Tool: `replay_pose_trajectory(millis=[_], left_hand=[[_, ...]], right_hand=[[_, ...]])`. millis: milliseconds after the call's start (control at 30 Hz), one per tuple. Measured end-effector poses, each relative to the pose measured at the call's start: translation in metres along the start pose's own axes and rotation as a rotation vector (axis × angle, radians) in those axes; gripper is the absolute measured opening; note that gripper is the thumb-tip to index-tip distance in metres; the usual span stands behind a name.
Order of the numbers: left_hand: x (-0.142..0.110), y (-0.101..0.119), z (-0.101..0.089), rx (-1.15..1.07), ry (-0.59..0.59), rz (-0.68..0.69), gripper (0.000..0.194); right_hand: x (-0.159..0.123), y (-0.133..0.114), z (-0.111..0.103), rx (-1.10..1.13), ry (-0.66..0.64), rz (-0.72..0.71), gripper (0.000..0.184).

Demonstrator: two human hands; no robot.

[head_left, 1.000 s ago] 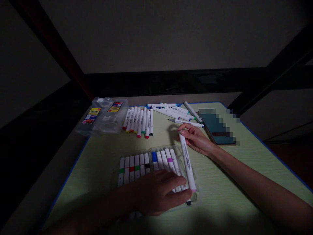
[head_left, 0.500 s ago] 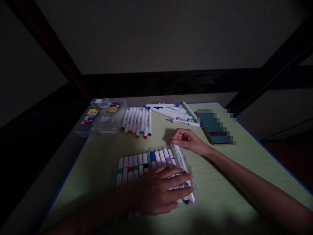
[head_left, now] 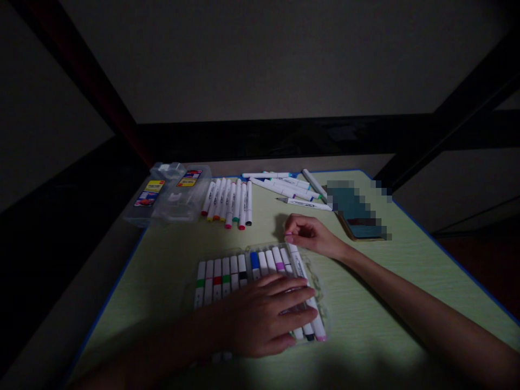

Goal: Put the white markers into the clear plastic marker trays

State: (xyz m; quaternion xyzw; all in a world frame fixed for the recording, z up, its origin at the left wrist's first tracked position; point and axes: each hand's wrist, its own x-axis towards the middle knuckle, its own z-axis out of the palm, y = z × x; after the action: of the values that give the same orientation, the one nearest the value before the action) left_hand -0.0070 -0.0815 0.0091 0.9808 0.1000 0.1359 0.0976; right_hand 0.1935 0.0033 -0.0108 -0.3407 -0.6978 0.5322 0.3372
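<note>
My left hand (head_left: 268,314) lies flat over a row of white markers (head_left: 227,271) in a clear plastic case (head_left: 320,287), its fingers spread. Coloured bands show on several of these markers. At the row's right end is a pink-tipped marker (head_left: 299,265), slanting along the case's side. My right hand (head_left: 311,235) has its thumb and fingers closed around that marker's far end, where a bit of pink shows. The fingers of my left hand cross the marker's middle. The lower part of the row is hidden beneath my left hand.
A clear case with labels (head_left: 179,200) stands at the far left. Beside it, several markers (head_left: 227,200) lie side by side. A loose heap of markers (head_left: 284,187) lies at the back, including an uncapped one (head_left: 304,203). A phone (head_left: 357,216) rests at right.
The pink-tipped marker and my right fingertips have shifted slightly toward me. My left fingers have drawn back a little to the left. The other things stay in place.
</note>
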Motion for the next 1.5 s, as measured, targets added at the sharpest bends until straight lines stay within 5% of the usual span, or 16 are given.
replay_pose_trajectory(millis=[1500], left_hand=[[0.0016, 0.0011, -0.0013, 0.025, 0.029, -0.01, 0.035]], right_hand=[[0.0036, -0.0044, 0.0018, -0.158, -0.03, -0.035, 0.027]])
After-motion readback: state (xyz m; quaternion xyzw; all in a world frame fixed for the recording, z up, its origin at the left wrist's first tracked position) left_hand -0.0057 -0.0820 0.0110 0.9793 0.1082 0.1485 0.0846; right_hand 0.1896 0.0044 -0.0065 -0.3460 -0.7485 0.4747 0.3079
